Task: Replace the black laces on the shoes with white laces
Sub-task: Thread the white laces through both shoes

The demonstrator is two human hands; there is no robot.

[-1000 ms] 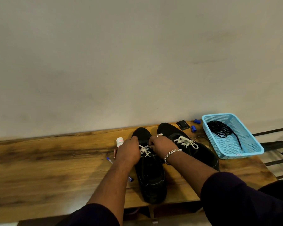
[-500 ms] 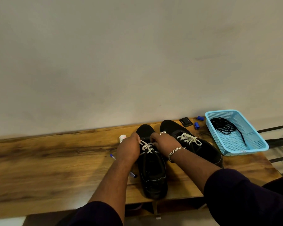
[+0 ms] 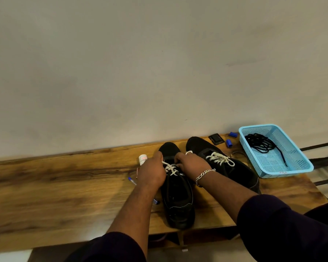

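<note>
near black shoe (image 3: 178,197) on wooden table (image 3: 64,186), toe toward wall | left hand (image 3: 152,172) and right hand (image 3: 192,163) each pinch its white lace (image 3: 170,168) over the eyelets | second shoe (image 3: 233,171) just right, white-laced | black laces (image 3: 261,143) lie in blue basket (image 3: 292,167)

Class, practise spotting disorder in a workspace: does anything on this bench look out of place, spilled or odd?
Nothing is spilled or damaged. The black laces lie tangled in the blue basket. Small clutter sits around the shoes: a pen partly under the left forearm, a small white bottle, two blue caps.
</note>
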